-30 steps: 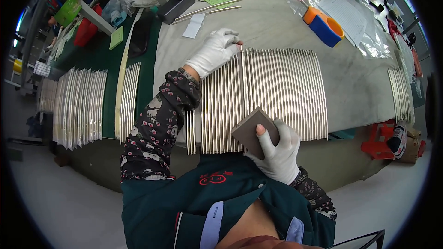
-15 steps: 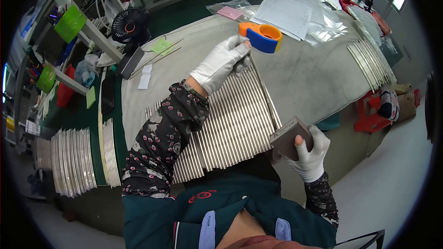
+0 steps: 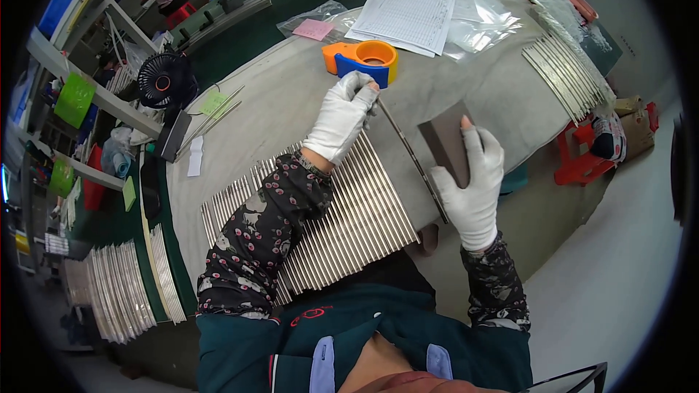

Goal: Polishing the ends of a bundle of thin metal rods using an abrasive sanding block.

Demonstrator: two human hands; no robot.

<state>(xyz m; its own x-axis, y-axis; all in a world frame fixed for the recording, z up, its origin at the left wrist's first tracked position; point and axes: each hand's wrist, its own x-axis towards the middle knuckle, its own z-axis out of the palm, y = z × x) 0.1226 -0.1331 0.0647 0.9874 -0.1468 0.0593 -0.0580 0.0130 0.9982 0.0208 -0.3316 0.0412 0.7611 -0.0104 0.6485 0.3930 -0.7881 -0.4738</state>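
Thumb and fingers of my white-gloved left hand [image 3: 336, 120] pinch the far end of a thin metal rod [image 3: 411, 156]. The rod slants toward me and to the right, just apart from a dense row of similar silvery rods [image 3: 357, 207] on the grey-covered table. My right hand [image 3: 473, 189], also gloved with a bare fingertip showing, is closed around a grey-brown sanding block [image 3: 450, 144]. That block is tilted and sits right of the rod. The rod's near end lies close beside my right thumb; whether they touch I cannot tell. My left forearm covers part of the row.
Beyond my left hand stands an orange and blue tape dispenser [image 3: 336, 57], with papers [image 3: 411, 18] behind it. More rods lie at the far right [image 3: 564, 80] and in wrapped bundles [image 3: 120, 291] at left. A black fan [image 3: 166, 80] and a red stool [image 3: 579, 167] flank the table.
The rod has come away from the row's right edge, held by my left hand. My right hand has risen and turned the sanding block toward the rod. The view has shifted.
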